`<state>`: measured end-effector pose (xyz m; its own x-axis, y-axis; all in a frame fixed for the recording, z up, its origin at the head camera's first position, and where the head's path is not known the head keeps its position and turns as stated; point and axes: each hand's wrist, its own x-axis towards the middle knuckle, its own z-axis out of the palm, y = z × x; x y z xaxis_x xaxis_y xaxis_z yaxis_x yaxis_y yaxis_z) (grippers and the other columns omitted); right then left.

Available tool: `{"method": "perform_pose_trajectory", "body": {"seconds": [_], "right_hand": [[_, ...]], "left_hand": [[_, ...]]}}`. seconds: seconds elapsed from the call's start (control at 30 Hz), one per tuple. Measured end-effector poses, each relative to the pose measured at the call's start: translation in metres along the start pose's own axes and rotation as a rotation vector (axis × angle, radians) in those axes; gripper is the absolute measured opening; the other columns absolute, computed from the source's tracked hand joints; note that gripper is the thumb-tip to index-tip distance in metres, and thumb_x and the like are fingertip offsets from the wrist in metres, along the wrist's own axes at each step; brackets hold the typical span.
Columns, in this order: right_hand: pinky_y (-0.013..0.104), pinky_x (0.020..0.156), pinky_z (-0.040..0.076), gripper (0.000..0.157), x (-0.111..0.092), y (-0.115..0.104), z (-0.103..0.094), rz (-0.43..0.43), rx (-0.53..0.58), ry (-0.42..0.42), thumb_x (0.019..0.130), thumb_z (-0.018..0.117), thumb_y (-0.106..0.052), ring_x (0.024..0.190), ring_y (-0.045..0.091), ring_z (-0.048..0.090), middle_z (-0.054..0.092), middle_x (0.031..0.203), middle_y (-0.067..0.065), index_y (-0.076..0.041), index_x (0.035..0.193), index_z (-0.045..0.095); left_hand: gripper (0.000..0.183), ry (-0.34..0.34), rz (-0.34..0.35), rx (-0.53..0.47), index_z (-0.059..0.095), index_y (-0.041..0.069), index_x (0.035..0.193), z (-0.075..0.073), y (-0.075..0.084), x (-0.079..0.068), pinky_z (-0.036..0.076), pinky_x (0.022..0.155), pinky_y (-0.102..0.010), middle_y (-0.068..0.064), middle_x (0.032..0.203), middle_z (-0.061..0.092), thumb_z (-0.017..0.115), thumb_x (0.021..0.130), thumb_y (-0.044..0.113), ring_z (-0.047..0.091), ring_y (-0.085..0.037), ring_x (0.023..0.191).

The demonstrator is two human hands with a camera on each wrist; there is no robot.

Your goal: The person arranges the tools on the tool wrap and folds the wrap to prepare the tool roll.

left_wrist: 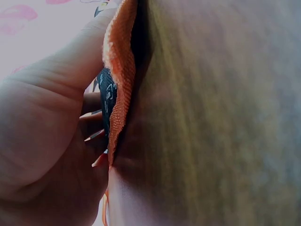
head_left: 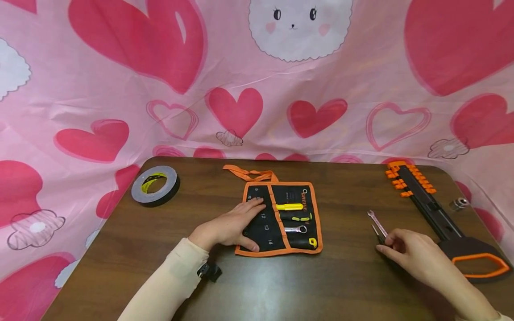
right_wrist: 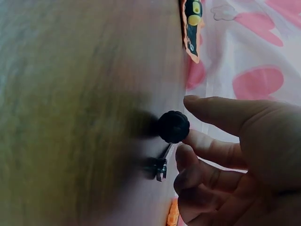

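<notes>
A black tool pouch with orange edging lies mid-table, numbers printed on its left panel. My left hand rests on that panel with fingers spread; in the left wrist view the thumb lies over the pouch's orange edge. Handles and a wrench's ring end stick out of its pockets. To the right, my right hand is around the black handle end of a thin-shafted screwdriver, index finger right at it, thumb tip slightly apart. A combination wrench lies beside the screwdriver.
A roll of grey tape lies at the back left. A long black tool with orange clips and an orange-edged loop lies along the right side, a chrome socket beyond it. Patterned pink cloth hangs behind the table.
</notes>
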<state>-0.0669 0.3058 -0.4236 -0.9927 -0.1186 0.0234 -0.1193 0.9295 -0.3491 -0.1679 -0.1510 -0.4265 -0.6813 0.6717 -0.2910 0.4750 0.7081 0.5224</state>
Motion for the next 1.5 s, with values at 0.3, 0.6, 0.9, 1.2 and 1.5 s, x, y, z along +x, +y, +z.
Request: {"method": "perform_pose_trajectory", "body": {"seconds": [0.3,0.6,0.9,1.2,1.5], "right_hand": [[0.028,0.059,0.035,0.029,0.002,0.001,0.006,0.035,-0.034,-0.059,0.091,0.087,-0.031,0.063,0.008,0.044,0.051,0.069,-0.007,-0.022,0.078,0.063],[0.027,0.058,0.034,0.026,0.004,-0.004,0.006,0.017,-0.029,-0.036,0.092,0.085,-0.024,0.062,0.007,0.043,0.054,0.068,-0.009,-0.021,0.076,0.064],[0.028,0.058,0.035,0.017,0.010,-0.016,0.000,-0.017,-0.027,-0.016,0.095,0.083,-0.025,0.061,0.006,0.044,0.056,0.067,-0.011,-0.021,0.082,0.073],[0.031,0.061,0.035,0.009,0.016,-0.024,-0.003,-0.053,-0.040,-0.006,0.098,0.080,-0.024,0.064,0.009,0.045,0.059,0.069,-0.012,-0.018,0.095,0.076],[0.031,0.060,0.037,0.009,0.021,-0.029,-0.002,-0.089,-0.015,0.029,0.097,0.082,-0.020,0.066,0.009,0.048,0.062,0.075,-0.010,-0.016,0.100,0.074]], "left_hand": [[0.115,-0.007,-0.027,0.004,0.025,0.016,0.173,0.000,0.001,-0.002,0.022,0.136,-0.054,-0.002,0.183,0.014,0.091,0.084,0.050,0.012,-0.028,0.170],[0.115,-0.008,-0.014,0.000,0.025,0.015,0.173,-0.002,0.002,-0.002,0.021,0.136,-0.054,-0.002,0.183,0.014,0.091,0.085,0.049,0.012,-0.028,0.170],[0.114,-0.014,-0.016,0.007,0.025,0.015,0.172,-0.004,0.003,-0.002,0.021,0.136,-0.054,-0.003,0.183,0.013,0.091,0.085,0.050,0.011,-0.028,0.170],[0.114,-0.014,-0.021,0.012,0.025,0.016,0.173,-0.003,0.002,-0.002,0.021,0.137,-0.052,-0.002,0.183,0.013,0.091,0.085,0.049,0.011,-0.027,0.170],[0.115,-0.007,0.001,0.007,0.025,0.012,0.172,-0.002,0.001,-0.001,0.020,0.136,-0.055,-0.006,0.183,0.015,0.092,0.085,0.047,0.012,-0.031,0.170]]}}
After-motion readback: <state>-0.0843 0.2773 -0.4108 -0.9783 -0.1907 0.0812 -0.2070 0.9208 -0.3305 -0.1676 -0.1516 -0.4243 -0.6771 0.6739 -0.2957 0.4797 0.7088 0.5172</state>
